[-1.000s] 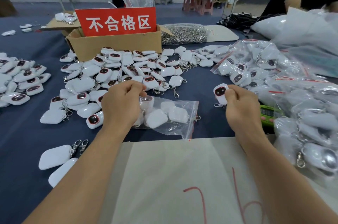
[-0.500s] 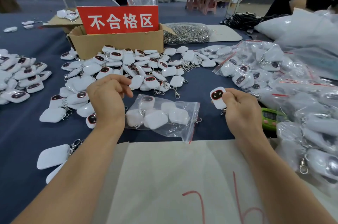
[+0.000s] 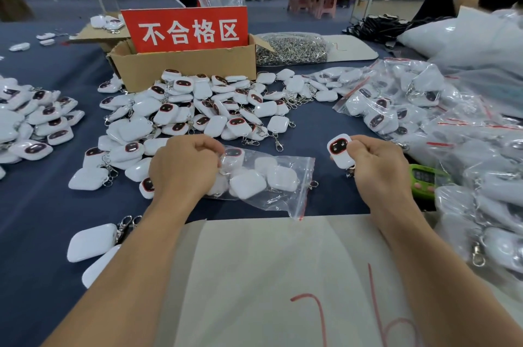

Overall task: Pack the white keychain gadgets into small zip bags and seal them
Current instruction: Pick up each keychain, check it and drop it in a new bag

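Step in hand: as I judge it, adding one more white keychain gadget with a dark, red-rimmed face [image 3: 341,151] to the clear small zip bag [image 3: 271,179]. The bag is not yet sealed.
Left grip: my left grip [image 3: 184,168] sits knuckles-up at centre frame, fingers curled round the bag's left end and holding it down on the dark blue tabletop [image 3: 56,205].
Right grip: my right grip [image 3: 379,165], right of centre, pinches the gadget by its lower half, face up, metal clasp hanging below. The gadget is clear of the bag.
Bag: it lies flat between my two grips with several white gadgets inside. Its red zip strip runs down the right edge, nearest the held gadget. I cannot tell whether the mouth is parted.
Doing it well: anchor the left end so the film stays taut. Lead the gadget in body first with the clasp trailing, so the hook does not snag. Push the contents away from the strip, then press the zip along its whole length.
Forearms: both rise from the bottom corners over the white paper sheet with red marks [image 3: 268,276], wrists turned slightly inward.
Supply: a heap of loose white gadgets [image 3: 198,108] lies above my left grip. Filled bags [image 3: 424,108] are piled at the right.
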A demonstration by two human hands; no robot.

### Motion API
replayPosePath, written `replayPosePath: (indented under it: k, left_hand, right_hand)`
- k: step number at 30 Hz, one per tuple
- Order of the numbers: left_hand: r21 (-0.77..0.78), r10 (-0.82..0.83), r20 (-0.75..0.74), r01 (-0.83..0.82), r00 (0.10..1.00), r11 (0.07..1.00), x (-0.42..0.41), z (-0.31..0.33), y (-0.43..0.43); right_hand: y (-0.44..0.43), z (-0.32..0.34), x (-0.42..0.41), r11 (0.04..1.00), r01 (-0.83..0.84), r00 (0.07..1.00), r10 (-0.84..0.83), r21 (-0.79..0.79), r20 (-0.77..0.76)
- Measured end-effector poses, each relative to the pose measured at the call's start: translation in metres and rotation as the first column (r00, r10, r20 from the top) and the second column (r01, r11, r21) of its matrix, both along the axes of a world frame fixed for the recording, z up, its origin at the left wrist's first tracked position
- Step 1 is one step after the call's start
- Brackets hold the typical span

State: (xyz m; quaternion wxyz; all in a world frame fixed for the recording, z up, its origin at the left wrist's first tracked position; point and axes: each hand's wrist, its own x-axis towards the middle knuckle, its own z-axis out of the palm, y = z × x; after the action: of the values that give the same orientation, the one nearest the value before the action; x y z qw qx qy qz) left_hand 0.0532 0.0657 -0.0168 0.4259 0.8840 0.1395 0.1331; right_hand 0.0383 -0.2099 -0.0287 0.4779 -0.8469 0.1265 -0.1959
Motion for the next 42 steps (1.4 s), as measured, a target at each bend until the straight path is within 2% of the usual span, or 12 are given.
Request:
replayPosePath:
  k: [2,5,8,13,16,23,27,30,32,35,38,42]
  left_hand:
    - [-0.083,-0.123,0.034,0.125,0.992,0.989,0.000,-0.002,0.000]
    - [-0.045,-0.269,0.005,0.269,0.963,0.962,-0.002,-0.002,-0.001]
    - [0.005,-0.277,-0.023,0.278,0.961,0.961,-0.002,-0.003,0.002]
    - [-0.168,-0.359,0.045,0.361,0.932,0.917,-0.004,0.001,-0.001]
    - [-0.084,-0.484,0.016,0.483,0.875,0.872,-0.002,0.000,-0.005]
    - [0.065,-0.453,0.098,0.448,0.886,0.892,-0.009,0.005,-0.016]
    - [0.354,-0.540,0.028,0.497,0.841,0.792,-0.013,0.011,-0.029]
    - [0.417,-0.475,0.112,0.393,0.873,0.820,-0.017,0.011,-0.037]
    - [0.357,-0.420,0.226,0.326,0.879,0.875,-0.024,0.012,-0.047]
    - [0.215,-0.396,0.293,0.344,0.870,0.914,-0.032,0.011,-0.066]
    - [0.054,-0.390,0.348,0.397,0.853,0.916,-0.036,0.011,-0.078]
    - [-0.029,-0.366,0.403,0.411,0.839,0.911,-0.040,0.011,-0.082]
  right_hand:
    - [0.000,-0.001,0.000,1.000,0.006,1.000,-0.007,-0.006,-0.005]
    - [0.000,-0.002,-0.001,1.000,0.007,1.000,-0.007,0.001,-0.009]
    - [0.000,-0.001,-0.002,1.000,0.004,1.000,-0.004,0.006,-0.015]
    - [0.003,0.001,-0.001,1.000,-0.008,1.000,0.008,0.001,-0.024]
    - [0.004,0.002,-0.002,1.000,-0.031,0.999,0.031,0.005,-0.026]
    - [0.006,0.005,-0.003,0.999,-0.035,0.999,0.035,0.010,-0.025]
    - [0.012,0.015,-0.008,0.947,-0.082,0.995,0.094,0.312,-0.022]
    - [0.018,0.026,-0.014,0.813,-0.157,0.981,0.196,0.561,-0.009]
    - [0.022,0.029,-0.017,0.754,-0.209,0.961,0.275,0.623,-0.010]
    - [0.029,0.032,-0.022,0.749,-0.267,0.940,0.342,0.606,-0.008]
    - [0.032,0.035,-0.027,0.730,-0.371,0.902,0.431,0.573,0.035]
    - [0.034,0.036,-0.029,0.721,-0.407,0.888,0.455,0.561,0.059]
